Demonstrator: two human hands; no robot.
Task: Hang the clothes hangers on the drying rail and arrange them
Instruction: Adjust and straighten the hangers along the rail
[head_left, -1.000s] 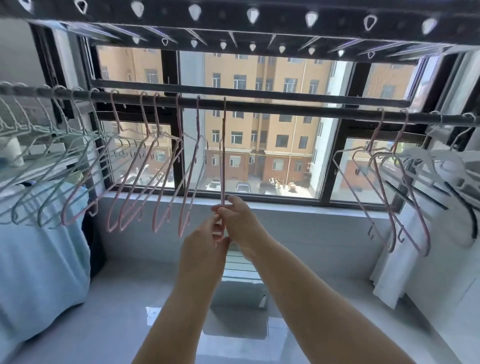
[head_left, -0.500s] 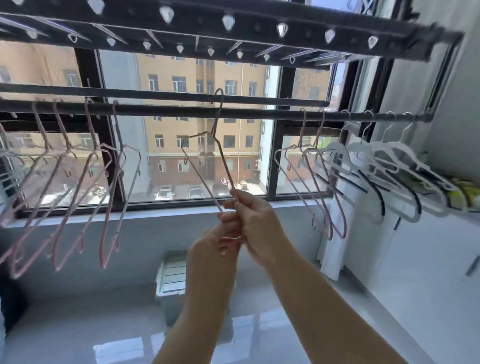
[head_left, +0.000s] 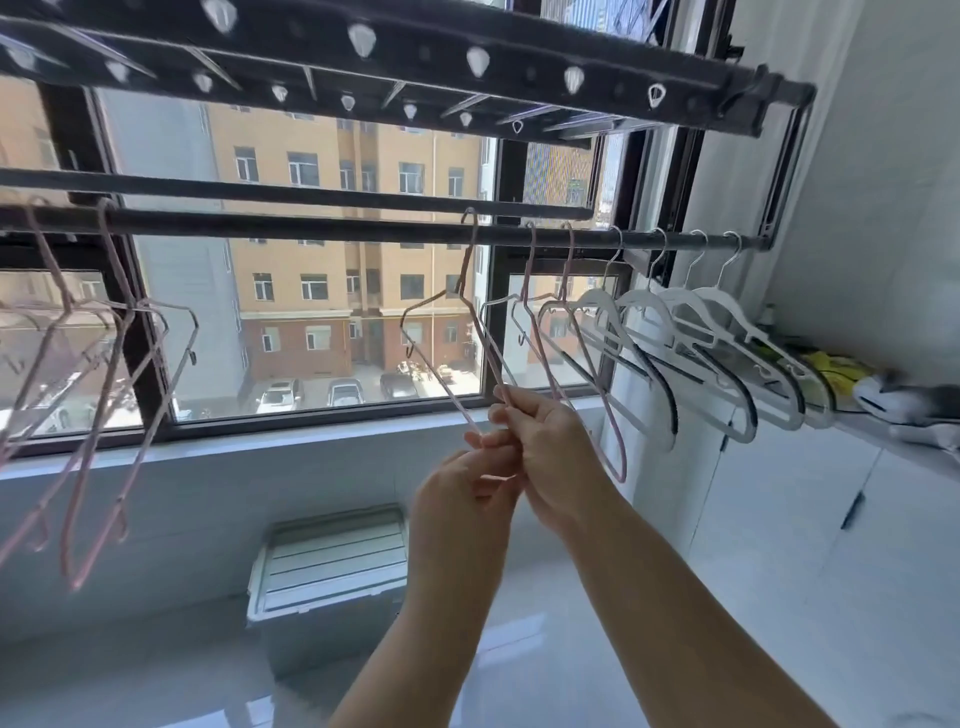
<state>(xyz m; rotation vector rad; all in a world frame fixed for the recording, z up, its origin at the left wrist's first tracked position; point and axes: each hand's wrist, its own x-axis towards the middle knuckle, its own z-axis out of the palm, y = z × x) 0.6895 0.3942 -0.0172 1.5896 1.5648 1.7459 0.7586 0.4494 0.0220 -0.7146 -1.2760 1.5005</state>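
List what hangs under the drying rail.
Pink hangers at left, then the held pink hanger, two more pink, four white hangers. Left hand and right hand cover the held hanger's corner.

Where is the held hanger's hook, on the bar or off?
On: the pink hanger is tilted, its hook curled over the rail.

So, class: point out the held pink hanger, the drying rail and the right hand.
held pink hanger (head_left: 466, 260), head view, its neck.
drying rail (head_left: 311, 230), head view, bare middle stretch.
right hand (head_left: 545, 441), head view, its back.
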